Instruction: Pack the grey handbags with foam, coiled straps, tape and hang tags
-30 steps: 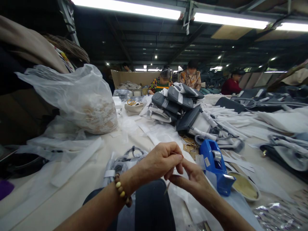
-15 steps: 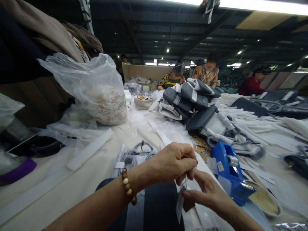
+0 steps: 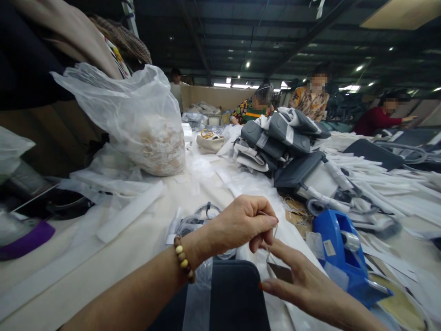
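My left hand (image 3: 246,223), a beaded bracelet at its wrist, pinches a thin string (image 3: 267,214) between thumb and fingertips. Below it hangs a small brown tag (image 3: 280,273), partly covered by my right hand. That right hand (image 3: 292,276) is beside the tag with thumb and fingers spread apart. Under both hands lies a dark navy bag (image 3: 237,294), crossed by a translucent wrapping strip (image 3: 198,299). A coiled grey strap or cord (image 3: 188,225) in wrapping sits just beyond the bag, partly hidden by my left forearm.
A blue tape dispenser (image 3: 339,248) stands at the right, near a round tray (image 3: 401,305). Wrapped dark bags (image 3: 289,138) are piled ahead. A large translucent plastic bag (image 3: 138,124) stands at the left. Several people work across the table.
The right hand's fingers have opened away from the tag, which it was gripping before. The left hand keeps its pinch on the string. The view has shifted slightly left.
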The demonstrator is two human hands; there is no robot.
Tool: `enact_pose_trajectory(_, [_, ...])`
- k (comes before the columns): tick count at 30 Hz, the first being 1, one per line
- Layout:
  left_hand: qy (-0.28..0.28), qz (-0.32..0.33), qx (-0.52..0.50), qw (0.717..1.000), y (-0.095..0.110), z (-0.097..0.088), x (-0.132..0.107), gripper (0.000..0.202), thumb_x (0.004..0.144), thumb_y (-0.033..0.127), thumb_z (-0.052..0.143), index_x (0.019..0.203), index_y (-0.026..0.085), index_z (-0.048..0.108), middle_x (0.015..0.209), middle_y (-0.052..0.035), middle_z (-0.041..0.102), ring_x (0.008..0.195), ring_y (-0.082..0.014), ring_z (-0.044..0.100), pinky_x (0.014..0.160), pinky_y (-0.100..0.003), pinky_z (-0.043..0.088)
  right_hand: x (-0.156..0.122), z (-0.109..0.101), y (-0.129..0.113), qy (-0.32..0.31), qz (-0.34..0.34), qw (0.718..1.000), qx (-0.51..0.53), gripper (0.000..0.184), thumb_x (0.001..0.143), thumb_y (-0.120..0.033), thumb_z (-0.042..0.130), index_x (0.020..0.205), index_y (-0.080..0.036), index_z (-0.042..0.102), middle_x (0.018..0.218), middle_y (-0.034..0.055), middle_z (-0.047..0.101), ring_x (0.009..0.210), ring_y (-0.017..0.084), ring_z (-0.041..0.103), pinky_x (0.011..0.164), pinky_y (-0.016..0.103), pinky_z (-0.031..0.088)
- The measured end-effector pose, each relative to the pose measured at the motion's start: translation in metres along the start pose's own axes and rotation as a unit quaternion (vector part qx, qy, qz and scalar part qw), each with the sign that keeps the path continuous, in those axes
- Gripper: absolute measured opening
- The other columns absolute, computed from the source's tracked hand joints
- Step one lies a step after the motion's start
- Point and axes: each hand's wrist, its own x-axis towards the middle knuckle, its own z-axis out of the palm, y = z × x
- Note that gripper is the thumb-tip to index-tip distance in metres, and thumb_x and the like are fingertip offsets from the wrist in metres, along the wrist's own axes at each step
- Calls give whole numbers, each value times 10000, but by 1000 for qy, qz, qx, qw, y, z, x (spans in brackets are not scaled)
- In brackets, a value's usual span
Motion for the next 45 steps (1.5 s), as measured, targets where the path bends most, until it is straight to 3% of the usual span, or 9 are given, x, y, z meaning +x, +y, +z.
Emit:
enact_pose_trajectory(4, [1,6,2,1000,6,-7,9,110,745,148,511,635,157,502,514,30,562,329,-38,432,341,-148,313,19,-1,-24,10,-48,981,186,220,803,-389,646,906,-195,644,815,29,611,756,158,558,695,280,451])
enact_pose_trajectory(10, [181,43,-4,983,-4,-38,14,123,735,198,529,631,138,556,451,22,547,360,-48,443,381,-159,274,65,-6,-19,104,26,935,339,302,662,-413,758,735,-145,640,466,-78,358,409,33,222,390,188,141])
enact_pose_trajectory(13, [253,18,-21,967,-28,-50,12,118,700,204,540,619,130,582,438,13,545,391,-57,445,420,-167,297,86,-12,-13,121,45,954,270,318,630,-421,751,743,-135,671,453,-87,313,423,41,174,397,212,91])
enact_pose_trajectory(19, [351,-5,-38,936,-62,-61,13,115,678,223,541,625,133,589,463,9,558,434,-79,468,461,-186,330,121,-12,-19,64,39,993,88,277,600,-418,691,658,-147,681,456,-60,410,465,66,281,460,236,176])
enact_pose_trajectory(28, [384,23,-39,922,-72,-70,16,127,730,212,533,652,139,602,446,20,547,436,-85,454,477,-193,328,149,-7,-7,67,49,996,-40,341,676,-480,533,690,-151,619,541,-33,455,514,100,347,521,252,279])
enact_pose_trajectory(33, [445,-82,-121,884,-86,-72,21,74,700,144,567,630,134,591,538,5,586,516,-108,515,547,-223,374,171,-18,9,53,69,985,-150,279,770,-375,463,692,-152,612,482,-38,426,494,115,397,512,251,289])
enact_pose_trajectory(37, [438,-123,-196,869,-105,-75,32,187,575,-4,546,496,148,472,503,25,507,501,-105,490,573,-244,393,193,-22,19,40,95,956,-276,219,795,-232,487,642,-145,617,513,-1,506,577,134,487,562,255,309])
enact_pose_trajectory(41, [437,-144,-254,851,-119,-79,45,262,531,-79,474,456,162,402,463,36,452,446,-81,433,559,-230,387,211,-9,28,-38,121,934,-334,179,821,-208,560,665,-138,613,634,6,585,637,128,534,612,258,378])
enact_pose_trajectory(45, [443,-148,-281,839,-119,-78,51,232,544,-74,425,568,133,526,555,-11,557,530,-111,530,594,-225,419,222,6,34,-166,144,929,-297,241,853,-306,598,681,-138,579,575,-61,515,500,81,472,521,225,403])
